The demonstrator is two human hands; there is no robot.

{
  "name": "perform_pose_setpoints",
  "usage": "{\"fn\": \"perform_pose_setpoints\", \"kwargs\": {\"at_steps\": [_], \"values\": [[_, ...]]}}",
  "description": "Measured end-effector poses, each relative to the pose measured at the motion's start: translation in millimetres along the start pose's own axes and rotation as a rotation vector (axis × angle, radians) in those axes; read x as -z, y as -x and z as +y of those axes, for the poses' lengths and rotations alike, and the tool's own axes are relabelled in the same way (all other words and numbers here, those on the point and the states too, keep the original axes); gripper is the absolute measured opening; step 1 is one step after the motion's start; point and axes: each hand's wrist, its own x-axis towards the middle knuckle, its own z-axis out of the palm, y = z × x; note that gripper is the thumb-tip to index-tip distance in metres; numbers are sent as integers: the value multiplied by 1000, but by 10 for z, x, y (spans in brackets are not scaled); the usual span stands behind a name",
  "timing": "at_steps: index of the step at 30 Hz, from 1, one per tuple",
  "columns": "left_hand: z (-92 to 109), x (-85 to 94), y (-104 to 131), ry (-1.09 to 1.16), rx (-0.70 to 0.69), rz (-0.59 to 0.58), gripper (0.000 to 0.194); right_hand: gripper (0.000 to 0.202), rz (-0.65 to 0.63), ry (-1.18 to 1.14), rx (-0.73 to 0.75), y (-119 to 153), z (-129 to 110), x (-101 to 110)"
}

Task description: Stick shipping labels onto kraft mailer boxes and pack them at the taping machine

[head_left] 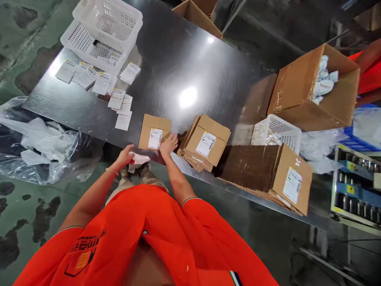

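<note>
A flat folded brown carton (145, 135) lies near the table's front edge, with a white printed label (155, 138) on its face. My right hand (169, 144) rests at the carton's right edge beside the label, fingers stretched out and a little blurred. Just off the table edge, my left hand (125, 156) pinches a piece of white paper (139, 159), which hangs over my shoes. Right of my right hand is a pile of folded cartons (218, 145), the top one bearing a similar label.
Stacks of printed labels (102, 83) lie at left below white plastic baskets (119, 59). A long row of folded cartons (253, 163) lines the front right, near a small white basket (256, 133) and a large open box (297, 87). A clear bag of white scraps (44, 143) stands left.
</note>
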Motion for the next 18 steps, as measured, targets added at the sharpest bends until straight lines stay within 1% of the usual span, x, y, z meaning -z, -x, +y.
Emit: {"fn": "perform_pose_setpoints", "kwargs": {"at_steps": [1, 2, 3, 5, 7, 8, 9, 11, 12, 14, 15, 17, 18], "values": [[109, -55, -68, 24, 16, 16, 75, 54, 26, -22, -66, -9, 12, 20], [199, -105, -125, 39, 28, 20, 79, 53, 29, -52, -112, -5, 8, 31], [272, -145, -165, 44, 35, 14, 78, 52, 14, -92, -139, 10, -10, 37], [366, -177, -189, 27, 28, -20, 66, 50, -28, -187, -181, 45, -58, 69], [411, -144, -143, 6, -3, -54, 50, 51, -31, -276, -178, 42, -56, 203], [422, -110, -102, 2, -36, -74, 43, 52, -5, -313, -145, 18, -13, 332], [429, -69, -56, -2, -86, -94, 37, 54, 44, -344, -102, -20, 65, 503], [435, 8, 47, -33, -203, -128, 32, 57, 181, -393, -43, -132, 318, 948], [436, 37, 99, -59, -253, -135, 32, 59, 249, -404, -42, -200, 479, 1197], [431, 67, 201, -131, -312, -118, 35, 59, 346, -406, -92, -346, 813, 1673], [428, 68, 249, -167, -331, -96, 36, 59, 374, -408, -120, -415, 965, 1874], [421, 48, 333, -245, -368, -50, 34, 60, 389, -400, -175, -515, 1207, 2164], [417, 31, 367, -282, -390, -30, 33, 63, 389, -380, -205, -525, 1295, 2248]]}}
